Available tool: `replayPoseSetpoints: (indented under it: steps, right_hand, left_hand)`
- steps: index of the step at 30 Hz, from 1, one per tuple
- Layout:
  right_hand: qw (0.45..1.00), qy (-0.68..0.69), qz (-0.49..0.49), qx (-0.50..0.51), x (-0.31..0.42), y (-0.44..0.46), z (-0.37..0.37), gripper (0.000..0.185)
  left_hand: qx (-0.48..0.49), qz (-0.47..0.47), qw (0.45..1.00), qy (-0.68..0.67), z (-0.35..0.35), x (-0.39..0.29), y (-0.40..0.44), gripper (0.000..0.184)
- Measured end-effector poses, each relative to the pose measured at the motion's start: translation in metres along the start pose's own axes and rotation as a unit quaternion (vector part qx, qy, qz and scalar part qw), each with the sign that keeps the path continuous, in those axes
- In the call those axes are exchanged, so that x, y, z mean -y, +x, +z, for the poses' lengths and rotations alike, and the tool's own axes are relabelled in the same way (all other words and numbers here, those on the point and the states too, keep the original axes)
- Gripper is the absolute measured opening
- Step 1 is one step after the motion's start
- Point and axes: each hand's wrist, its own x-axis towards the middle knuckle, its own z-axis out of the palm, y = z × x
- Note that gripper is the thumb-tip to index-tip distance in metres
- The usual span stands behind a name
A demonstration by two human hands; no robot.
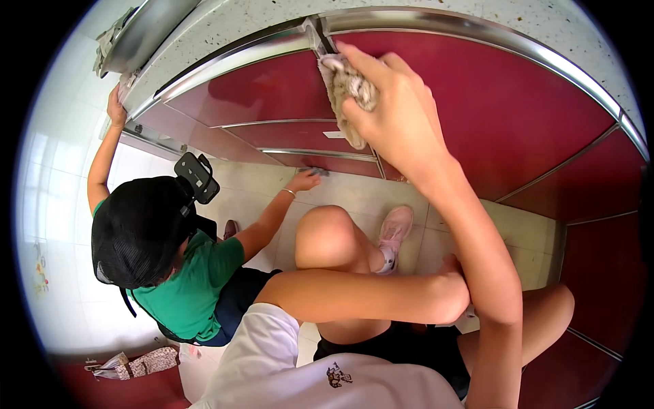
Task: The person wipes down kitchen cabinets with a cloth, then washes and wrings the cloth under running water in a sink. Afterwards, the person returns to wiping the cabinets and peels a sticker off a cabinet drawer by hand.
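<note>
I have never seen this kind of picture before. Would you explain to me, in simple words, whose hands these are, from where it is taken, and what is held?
There is no machine here: a person works with two bare hands. The one picture comes from a camera on that person's head, looking forward and down. The right hand holds a beige cloth against a red cabinet front, below the speckled countertop. A metal basin shows at its left end. The left hand seems mostly hidden behind the right forearm. The second person in a green shirt is someone else nearby.
</note>
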Motion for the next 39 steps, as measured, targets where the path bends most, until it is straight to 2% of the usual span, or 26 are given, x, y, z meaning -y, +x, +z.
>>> replayPoseSetpoints:
  steps: [6,8,10,13,14,16,17,22,23,28,31,33,34,36,37,38,39]
  right_hand:
    - [0.998,-0.001,-0.038,-0.055,-0.002,0.002,0.035,0.044]
    - [0.988,0.072,-0.008,-0.136,0.001,-0.001,0.041,0.041]
    - [0.985,0.069,-0.012,-0.16,0.007,0.0,0.04,0.034]
    - [0.978,0.05,-0.038,-0.2,0.015,0.003,0.032,0.019]
    - [0.978,0.049,-0.039,-0.197,0.015,0.004,0.03,0.019]
    - [0.956,0.061,-0.104,-0.267,0.014,0.009,0.024,0.017]
    - [0.953,0.07,-0.101,-0.277,0.015,0.013,0.023,0.015]
    - [0.956,0.037,-0.055,-0.287,0.017,0.015,0.048,0.014]
    - [0.962,0.027,-0.034,-0.271,0.021,0.014,0.047,0.015]
    - [0.975,0.034,0.015,-0.219,0.017,0.0,0.031,0.017]
    - [0.983,0.034,0.04,-0.177,0.007,-0.011,0.028,0.018]
    - [0.985,0.036,0.045,-0.165,0.001,-0.016,0.027,0.018]
    - [0.987,0.031,0.05,-0.152,0.0,-0.016,0.025,0.019]
    - [0.986,0.047,0.041,-0.153,-0.004,-0.018,0.022,0.019]
    - [0.986,0.057,0.034,-0.151,-0.005,-0.02,0.021,0.02]
    - [0.985,0.061,0.036,-0.156,-0.006,-0.02,0.022,0.02]
    - [0.97,0.099,0.005,-0.22,-0.005,-0.019,0.023,0.021]
  left_hand:
    - [-0.016,-0.002,1.0,-0.008,-0.021,-0.007,-0.023,0.026]
    - [-0.02,0.0,1.0,-0.01,-0.023,-0.01,-0.027,0.026]
    - [-0.029,0.002,1.0,-0.007,-0.022,-0.013,-0.031,0.026]
    - [-0.046,0.006,0.999,-0.01,-0.024,-0.018,-0.039,0.026]
    - [-0.052,0.008,0.999,-0.012,-0.024,-0.015,-0.043,0.026]
    - [-0.063,0.009,0.998,-0.023,-0.03,-0.016,-0.05,0.026]
    - [-0.07,0.008,0.997,-0.031,-0.037,-0.013,-0.054,0.026]
    - [-0.069,0.018,0.995,-0.071,-0.086,-0.001,-0.075,0.024]
    - [-0.062,-0.021,0.994,-0.091,-0.091,0.0,-0.075,0.023]
    - [-0.076,-0.033,0.993,-0.09,-0.096,0.005,-0.058,0.022]
    - [-0.015,-0.037,0.993,-0.108,-0.092,0.005,-0.046,0.021]
    - [-0.037,0.008,0.983,-0.181,-0.084,0.008,-0.034,0.022]
    - [-0.036,0.005,0.984,-0.177,-0.086,0.009,-0.029,0.022]
    - [0.017,0.045,0.96,-0.276,-0.09,0.012,-0.018,0.023]
    - [0.021,0.042,0.961,-0.274,-0.091,0.011,-0.015,0.023]
    - [0.043,0.059,0.955,-0.287,-0.091,0.013,-0.012,0.022]
    - [0.064,0.074,0.948,-0.303,-0.091,0.016,-0.01,0.022]
